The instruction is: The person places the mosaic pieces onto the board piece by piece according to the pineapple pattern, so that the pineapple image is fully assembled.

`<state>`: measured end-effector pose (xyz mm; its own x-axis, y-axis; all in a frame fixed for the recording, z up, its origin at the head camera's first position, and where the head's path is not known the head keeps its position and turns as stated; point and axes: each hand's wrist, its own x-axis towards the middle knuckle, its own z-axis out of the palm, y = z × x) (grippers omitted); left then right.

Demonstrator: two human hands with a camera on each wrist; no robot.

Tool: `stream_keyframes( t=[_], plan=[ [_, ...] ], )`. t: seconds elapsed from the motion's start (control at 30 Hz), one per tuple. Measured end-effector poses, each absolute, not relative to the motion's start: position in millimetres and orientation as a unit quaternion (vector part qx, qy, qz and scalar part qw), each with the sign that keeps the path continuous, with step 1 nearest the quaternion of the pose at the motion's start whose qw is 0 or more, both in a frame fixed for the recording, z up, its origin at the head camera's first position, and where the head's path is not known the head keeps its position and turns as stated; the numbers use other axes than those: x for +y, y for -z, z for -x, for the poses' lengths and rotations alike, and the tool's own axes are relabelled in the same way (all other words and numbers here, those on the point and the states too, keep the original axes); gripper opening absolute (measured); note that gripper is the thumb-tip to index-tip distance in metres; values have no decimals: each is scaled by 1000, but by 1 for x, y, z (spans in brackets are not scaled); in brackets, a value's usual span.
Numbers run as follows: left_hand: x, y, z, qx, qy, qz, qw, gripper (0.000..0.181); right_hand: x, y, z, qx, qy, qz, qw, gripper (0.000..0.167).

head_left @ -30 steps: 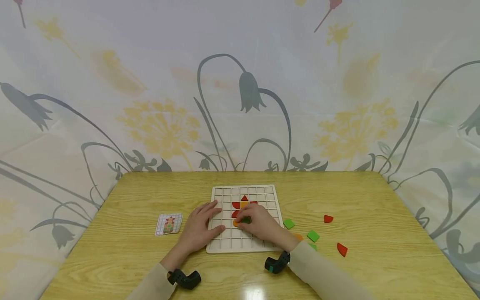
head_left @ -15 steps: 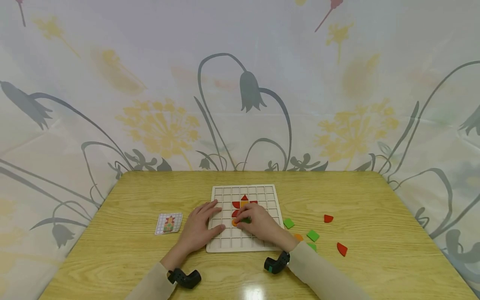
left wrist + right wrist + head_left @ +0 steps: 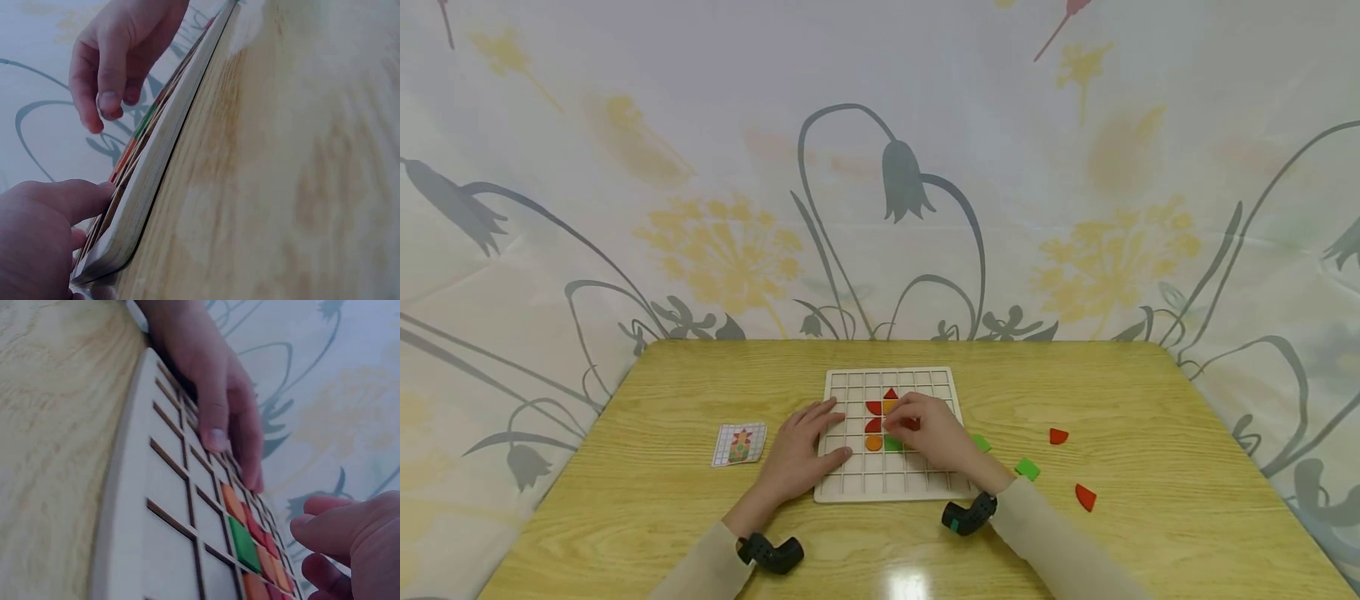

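Note:
A pale wooden grid board [image 3: 856,485] lies on the table. My left hand [image 3: 799,452] rests on its left side with fingers spread and the thumb on the grid. Over the board's middle hovers my right hand [image 3: 931,432], fingers loosely bent; the right wrist view [image 3: 369,544] shows them apart from the pieces, holding nothing. An orange disc [image 3: 874,443] sits in a cell beside a green square [image 3: 892,444]. Above them are red quarter-round pieces [image 3: 873,426], a red triangle [image 3: 891,393] and an orange square [image 3: 890,406]. My right hand hides the pieces farther right.
A small pattern card [image 3: 739,445] lies left of the board. To the right are loose green squares [image 3: 1027,469] and red quarter-round pieces [image 3: 1086,497], some partly behind the right forearm. A floral curtain [image 3: 880,192] hangs behind the table [image 3: 662,500].
My right hand has let go of the orange disc and drawn up and to the right, so the disc and green square show. My left hand keeps its place.

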<state>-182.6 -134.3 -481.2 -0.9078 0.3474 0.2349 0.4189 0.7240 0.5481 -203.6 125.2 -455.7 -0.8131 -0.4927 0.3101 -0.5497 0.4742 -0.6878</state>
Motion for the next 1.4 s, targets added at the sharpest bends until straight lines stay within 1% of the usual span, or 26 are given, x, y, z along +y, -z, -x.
stream_keyframes(
  t=[0.27,0.5,0.73,0.87,0.97,1.2,1.4],
  plan=[
    [-134,482,183,-924,314,210,64,55,161,448,207,-864,-415,-281,40,10],
    [-135,483,183,-923,314,213,63,54,205,446,199,-881,-407,-240,32,10],
    [-135,483,183,-923,314,214,63,55,244,456,187,-883,-398,-245,41,10],
    [-135,484,183,-924,311,214,66,55,259,461,179,-882,-394,-258,36,10],
    [-135,484,184,-925,308,213,67,55,267,464,175,-881,-393,-264,16,10],
    [-134,482,184,-925,309,212,62,55,275,463,170,-871,-405,-270,-65,13],
    [-134,484,184,-926,310,206,58,56,278,460,169,-858,-411,-290,-99,11]
  ],
)
